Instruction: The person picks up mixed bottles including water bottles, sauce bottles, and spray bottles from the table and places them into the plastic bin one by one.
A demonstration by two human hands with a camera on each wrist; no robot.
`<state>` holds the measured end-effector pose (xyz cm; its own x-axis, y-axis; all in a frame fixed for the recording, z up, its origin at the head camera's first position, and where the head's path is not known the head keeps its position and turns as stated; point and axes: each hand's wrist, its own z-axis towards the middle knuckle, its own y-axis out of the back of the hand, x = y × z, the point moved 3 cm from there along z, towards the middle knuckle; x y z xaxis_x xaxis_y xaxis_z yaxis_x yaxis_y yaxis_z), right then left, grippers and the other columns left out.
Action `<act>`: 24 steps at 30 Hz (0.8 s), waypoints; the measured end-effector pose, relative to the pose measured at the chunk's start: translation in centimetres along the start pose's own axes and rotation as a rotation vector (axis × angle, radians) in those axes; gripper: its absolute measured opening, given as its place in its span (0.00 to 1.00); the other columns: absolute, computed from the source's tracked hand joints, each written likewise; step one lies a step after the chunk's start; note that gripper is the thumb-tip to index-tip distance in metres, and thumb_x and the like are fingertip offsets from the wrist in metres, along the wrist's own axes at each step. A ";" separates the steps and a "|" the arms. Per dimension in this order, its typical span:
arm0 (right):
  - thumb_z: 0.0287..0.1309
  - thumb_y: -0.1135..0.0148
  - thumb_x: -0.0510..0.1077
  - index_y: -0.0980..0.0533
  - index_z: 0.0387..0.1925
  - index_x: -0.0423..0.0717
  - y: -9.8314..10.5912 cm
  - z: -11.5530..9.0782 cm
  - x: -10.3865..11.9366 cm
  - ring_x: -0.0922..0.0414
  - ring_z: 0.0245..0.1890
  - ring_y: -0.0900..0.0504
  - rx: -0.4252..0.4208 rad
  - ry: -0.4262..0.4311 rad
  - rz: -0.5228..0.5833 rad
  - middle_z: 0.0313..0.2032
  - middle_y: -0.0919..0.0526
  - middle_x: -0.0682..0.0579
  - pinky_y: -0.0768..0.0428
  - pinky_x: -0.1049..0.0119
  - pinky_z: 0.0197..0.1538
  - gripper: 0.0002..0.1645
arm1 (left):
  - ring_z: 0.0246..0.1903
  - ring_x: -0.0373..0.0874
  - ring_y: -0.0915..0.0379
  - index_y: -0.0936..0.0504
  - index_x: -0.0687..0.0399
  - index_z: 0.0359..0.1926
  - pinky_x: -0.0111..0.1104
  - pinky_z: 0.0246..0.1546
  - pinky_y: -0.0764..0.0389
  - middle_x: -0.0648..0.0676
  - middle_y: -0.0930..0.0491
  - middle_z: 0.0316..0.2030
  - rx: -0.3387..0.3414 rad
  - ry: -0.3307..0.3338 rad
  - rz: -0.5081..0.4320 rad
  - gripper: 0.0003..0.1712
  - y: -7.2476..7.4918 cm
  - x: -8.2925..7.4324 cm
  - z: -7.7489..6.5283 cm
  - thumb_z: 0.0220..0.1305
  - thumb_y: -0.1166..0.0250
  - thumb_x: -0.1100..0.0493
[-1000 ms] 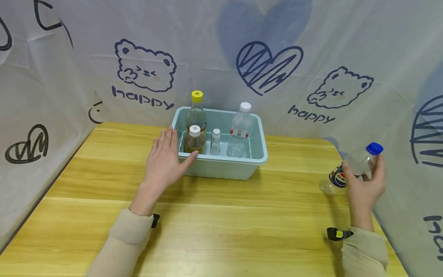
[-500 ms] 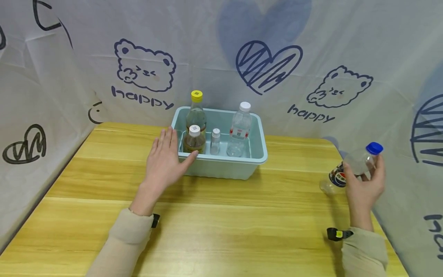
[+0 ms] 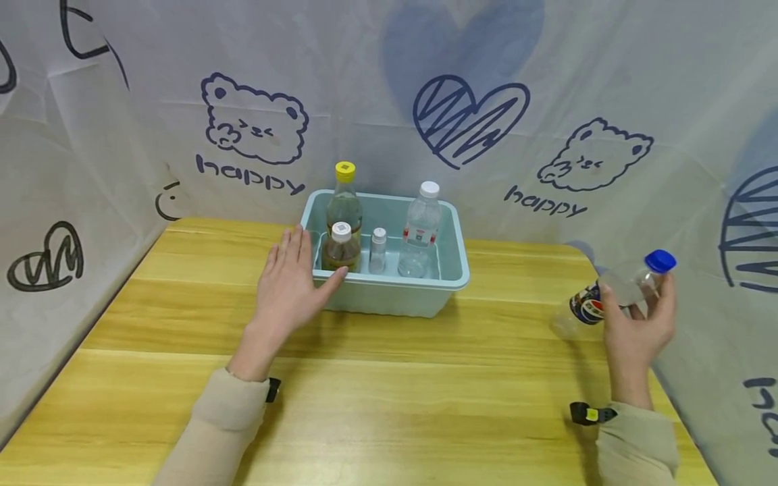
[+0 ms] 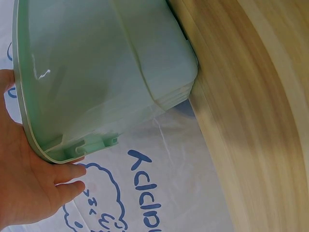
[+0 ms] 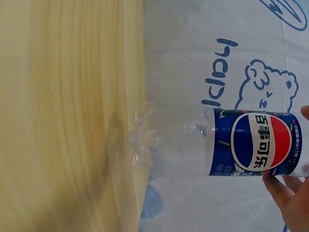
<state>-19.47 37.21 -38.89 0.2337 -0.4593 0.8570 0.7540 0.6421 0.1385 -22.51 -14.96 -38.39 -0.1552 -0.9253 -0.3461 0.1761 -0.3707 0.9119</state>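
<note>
My right hand (image 3: pixel 638 334) grips a clear plastic cola bottle (image 3: pixel 587 305) with a blue cap and a dark blue label, near the table's right side. The bottle leans, cap up to the right, and its base hangs close over the table. In the right wrist view the label (image 5: pixel 256 142) faces the camera. My left hand (image 3: pixel 290 277) rests on the left front corner of a pale green plastic bin (image 3: pixel 389 297), fingers extended along the rim. The left wrist view shows that hand (image 4: pixel 29 179) at the bin's corner (image 4: pixel 50 157).
Inside the bin stand a yellow-capped bottle (image 3: pixel 345 202), a short white-capped bottle (image 3: pixel 342 253) with brown contents, a small clear vial (image 3: pixel 378 253) and a clear water bottle (image 3: pixel 421 229). The wooden table (image 3: pixel 413 391) meets a printed cloth (image 3: pixel 365 88) behind.
The base of the cola bottle has swung slightly to the left, so it tilts more. My right hand has shifted a little left; my left hand stays at the bin.
</note>
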 end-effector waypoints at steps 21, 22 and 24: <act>0.60 0.26 0.35 0.35 0.77 0.56 -1.9 -1.3 4.3 0.53 0.65 0.22 0.034 0.156 0.154 0.68 0.24 0.55 0.17 0.69 0.57 0.47 | 0.81 0.62 0.66 0.54 0.70 0.81 0.55 0.80 0.57 0.67 0.59 0.82 -0.005 -0.001 -0.006 0.64 -0.1 0.0 0.0 0.70 0.58 0.20; 0.60 0.26 0.35 0.35 0.77 0.56 -2.0 -1.3 4.5 0.52 0.65 0.22 0.040 0.163 0.174 0.68 0.24 0.55 0.17 0.69 0.56 0.47 | 0.81 0.63 0.65 0.54 0.70 0.81 0.56 0.80 0.57 0.68 0.59 0.82 -0.006 -0.001 -0.006 0.64 -0.1 0.0 0.0 0.70 0.57 0.20; 0.60 0.26 0.35 0.35 0.77 0.55 -2.3 -1.3 4.8 0.51 0.65 0.22 0.047 0.172 0.204 0.68 0.24 0.53 0.17 0.70 0.56 0.47 | 0.81 0.63 0.65 0.54 0.70 0.81 0.56 0.80 0.57 0.68 0.59 0.82 -0.008 -0.001 -0.006 0.64 0.0 0.0 0.0 0.70 0.57 0.20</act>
<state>-19.28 32.70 -35.79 0.4818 -0.4127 0.7730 0.6520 0.7582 -0.0016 -22.49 -14.94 -38.41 -0.1568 -0.9229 -0.3516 0.1833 -0.3770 0.9079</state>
